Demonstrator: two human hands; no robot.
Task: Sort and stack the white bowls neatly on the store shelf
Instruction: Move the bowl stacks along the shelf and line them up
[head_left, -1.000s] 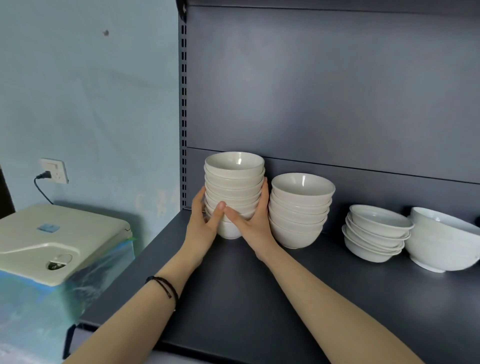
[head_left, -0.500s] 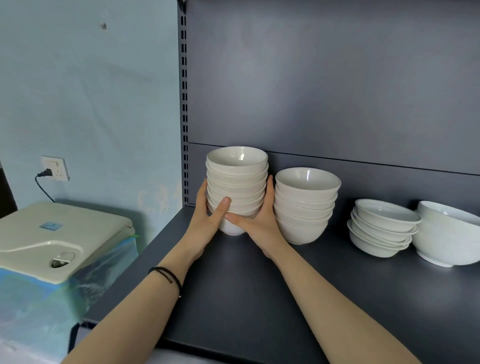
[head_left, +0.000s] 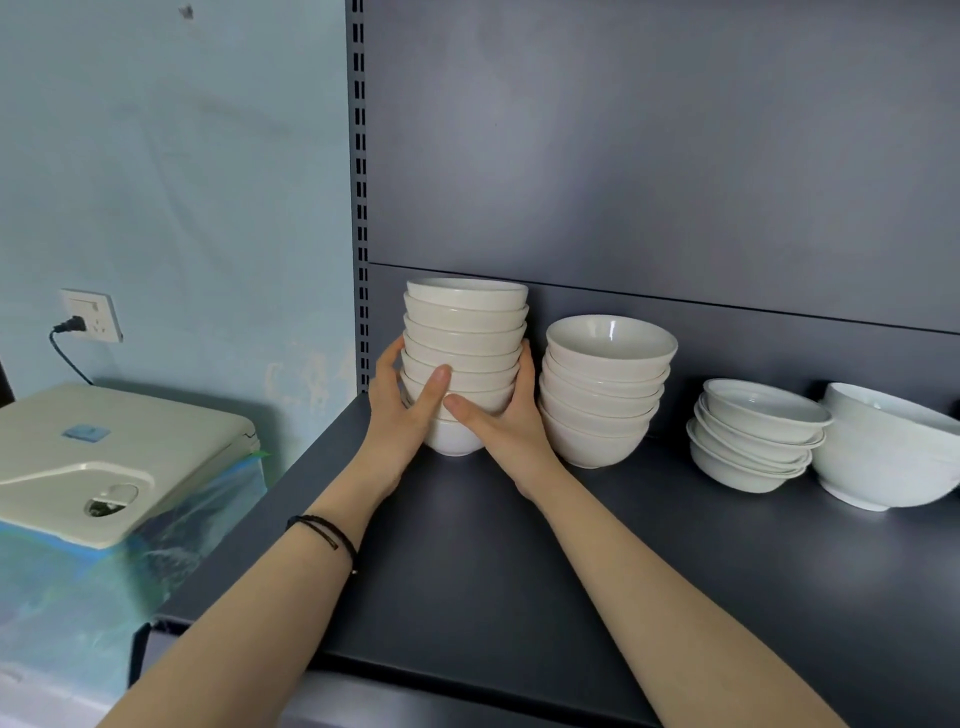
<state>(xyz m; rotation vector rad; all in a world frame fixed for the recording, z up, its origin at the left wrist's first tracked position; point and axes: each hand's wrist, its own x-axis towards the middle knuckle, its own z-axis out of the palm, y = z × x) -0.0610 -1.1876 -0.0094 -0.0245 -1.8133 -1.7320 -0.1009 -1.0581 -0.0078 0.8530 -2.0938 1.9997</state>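
Your left hand (head_left: 402, 415) and right hand (head_left: 506, 423) clasp the lower bowls of the tall bowl stack (head_left: 465, 338), thumbs nearly meeting in front. It stands near the left edge of the shelf (head_left: 493, 571), just beside the slotted upright (head_left: 358, 208). A narrow gap separates your right fingers from the second stack (head_left: 605, 395). Further right sit a stack of shallow bowls (head_left: 753, 436) and one large bowl (head_left: 883, 457), all well back from the front edge
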